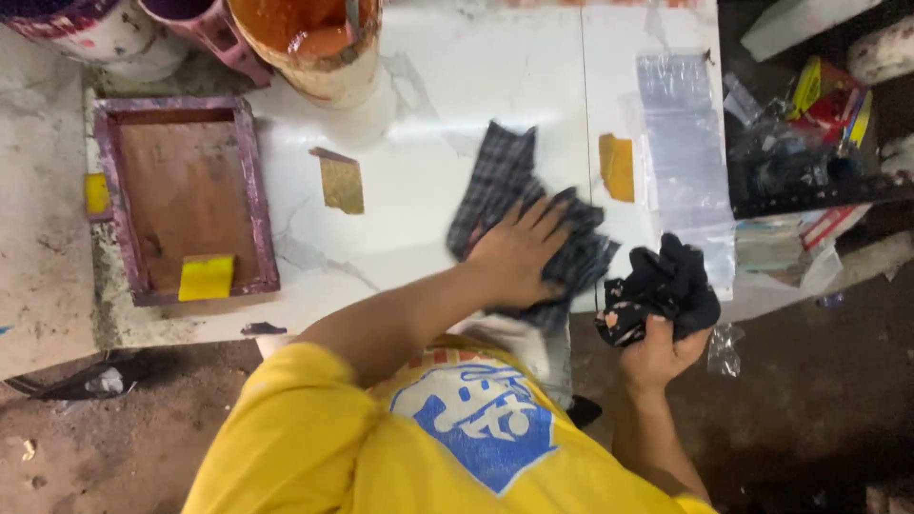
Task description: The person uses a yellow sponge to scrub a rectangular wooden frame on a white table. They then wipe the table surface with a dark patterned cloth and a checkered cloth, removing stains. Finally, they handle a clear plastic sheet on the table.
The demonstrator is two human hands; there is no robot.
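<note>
My left hand (519,252) lies flat, fingers spread, on a dark checked cloth (500,181) spread over the white table top (457,76). The cloth is blurred around the hand. My right hand (657,352) is off the table's near edge and grips a bunched black cloth (666,281) with small light spots. A yellow shirt with a blue print (476,428) fills the bottom of the view.
A wooden screen frame (186,195) with a yellow block (206,277) lies at the left. Paint buckets (314,38) stand at the back. Tan tape patches (343,183) and clear plastic film (681,133) lie on the table. A cluttered shelf (809,124) is at the right, over a dirt floor.
</note>
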